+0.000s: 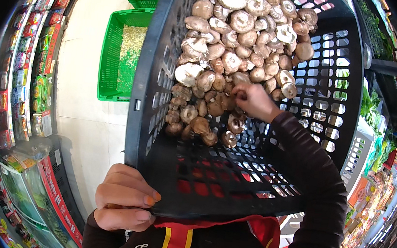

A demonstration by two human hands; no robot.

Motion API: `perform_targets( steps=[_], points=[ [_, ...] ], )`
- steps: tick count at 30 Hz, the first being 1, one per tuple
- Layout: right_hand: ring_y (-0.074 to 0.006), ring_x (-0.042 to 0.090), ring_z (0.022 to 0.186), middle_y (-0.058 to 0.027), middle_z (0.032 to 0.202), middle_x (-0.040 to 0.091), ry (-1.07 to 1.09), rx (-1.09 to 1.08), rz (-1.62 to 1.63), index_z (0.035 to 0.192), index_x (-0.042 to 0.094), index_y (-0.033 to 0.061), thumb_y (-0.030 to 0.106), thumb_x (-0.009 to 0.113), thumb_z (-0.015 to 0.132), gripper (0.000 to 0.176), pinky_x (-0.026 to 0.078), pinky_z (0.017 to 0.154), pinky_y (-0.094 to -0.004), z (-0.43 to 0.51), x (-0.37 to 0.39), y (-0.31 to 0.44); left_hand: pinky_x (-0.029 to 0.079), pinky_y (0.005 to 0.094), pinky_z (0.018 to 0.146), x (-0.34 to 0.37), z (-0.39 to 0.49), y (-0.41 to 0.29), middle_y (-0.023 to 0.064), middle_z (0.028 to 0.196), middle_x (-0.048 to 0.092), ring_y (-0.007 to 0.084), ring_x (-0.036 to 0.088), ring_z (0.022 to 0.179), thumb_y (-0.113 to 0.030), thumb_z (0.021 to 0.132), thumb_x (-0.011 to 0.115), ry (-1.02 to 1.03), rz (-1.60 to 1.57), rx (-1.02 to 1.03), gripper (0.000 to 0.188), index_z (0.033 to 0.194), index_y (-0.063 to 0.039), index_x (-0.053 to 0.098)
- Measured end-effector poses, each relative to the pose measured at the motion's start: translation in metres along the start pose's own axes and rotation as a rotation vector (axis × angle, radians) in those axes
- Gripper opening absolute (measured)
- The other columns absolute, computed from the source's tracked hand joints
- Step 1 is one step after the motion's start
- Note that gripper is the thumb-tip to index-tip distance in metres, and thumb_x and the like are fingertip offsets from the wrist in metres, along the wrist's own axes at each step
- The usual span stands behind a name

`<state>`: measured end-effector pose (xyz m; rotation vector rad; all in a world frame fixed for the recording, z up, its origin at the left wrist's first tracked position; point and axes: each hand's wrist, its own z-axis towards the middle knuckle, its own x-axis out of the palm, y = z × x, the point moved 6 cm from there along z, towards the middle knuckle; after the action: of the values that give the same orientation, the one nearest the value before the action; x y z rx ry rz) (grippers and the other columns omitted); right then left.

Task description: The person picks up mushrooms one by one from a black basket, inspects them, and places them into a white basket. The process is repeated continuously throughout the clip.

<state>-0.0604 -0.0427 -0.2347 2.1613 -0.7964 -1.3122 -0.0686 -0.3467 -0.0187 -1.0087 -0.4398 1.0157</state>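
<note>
A black perforated plastic crate (266,207) lies in front of me, its near rim against my red-trimmed clothing. Brown mushrooms (242,21) are heaped over its far part and thin out towards the near side. My left hand (125,198) grips the crate's near left corner, thumb and fingers on the rim. Inside the crate, my right hand (254,100) is among the mushrooms at the near edge of the heap, fingers curled. Whether a mushroom is between its fingers cannot be made out.
On the pale floor (84,129) to the left stand green plastic crates (108,55) with pale sprouts inside. Shelves of packaged goods (46,55) line the far left, above a glass-fronted case (22,184). Leafy greens (372,110) and a grey crate (359,149) are at the right.
</note>
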Motion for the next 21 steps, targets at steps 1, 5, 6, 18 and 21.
perform_targets(
  steps=[1,5,6,18,21],
  points=[
    [-0.0178,0.063,0.071,-0.0101,0.084,0.065,0.058,0.100,0.173,0.108,0.057,-0.0004,0.010,0.067,0.078,0.033,0.051,0.065,-0.0299,0.002,-0.004,-0.003,0.043,0.0273,0.060,-0.001,-0.001,0.001,0.0017,0.086,0.054,0.0166,0.061,0.063,0.007,0.064,0.069,-0.008,-0.001,0.006,0.042,0.093,-0.017,0.051],
    [-0.0187,0.064,0.070,-0.0101,0.079,0.066,0.162,0.162,-0.166,0.101,0.060,0.0027,0.021,0.069,0.078,0.030,0.051,0.064,-0.0306,-0.010,-0.012,0.000,0.042,0.0274,0.060,0.000,-0.003,0.002,0.0019,0.085,0.054,0.0164,0.061,0.063,0.007,0.062,0.070,-0.014,0.007,0.004,0.043,0.092,-0.017,0.050],
    [-0.0247,0.064,0.074,-0.0122,0.081,0.065,0.189,0.121,-0.269,0.100,0.061,0.0026,0.025,0.069,0.078,0.033,0.051,0.067,-0.0356,-0.015,-0.004,0.006,0.042,0.0275,0.060,0.000,-0.003,0.001,0.0020,0.084,0.054,0.0164,0.061,0.063,0.007,0.062,0.070,-0.012,0.013,-0.003,0.043,0.092,-0.017,0.050],
    [-0.0154,0.063,0.087,-0.0095,0.100,0.064,0.481,0.198,0.632,0.117,0.055,-0.0028,0.008,0.067,0.083,0.038,0.053,0.077,-0.0276,-0.026,-0.048,0.025,0.042,0.0284,0.063,0.000,-0.002,0.000,0.0030,0.088,0.052,0.0161,0.061,0.066,0.003,0.075,0.063,-0.004,0.017,-0.015,0.031,0.094,-0.018,0.051],
    [-0.0151,0.062,0.090,-0.0084,0.102,0.064,0.423,0.054,0.793,0.117,0.056,-0.0024,0.007,0.067,0.082,0.038,0.052,0.077,-0.0281,-0.030,-0.072,0.068,0.042,0.0282,0.063,-0.001,-0.006,0.001,0.0037,0.088,0.052,0.0156,0.061,0.066,-0.002,0.082,0.058,-0.037,0.016,0.001,0.020,0.093,-0.016,0.052]
  ],
)
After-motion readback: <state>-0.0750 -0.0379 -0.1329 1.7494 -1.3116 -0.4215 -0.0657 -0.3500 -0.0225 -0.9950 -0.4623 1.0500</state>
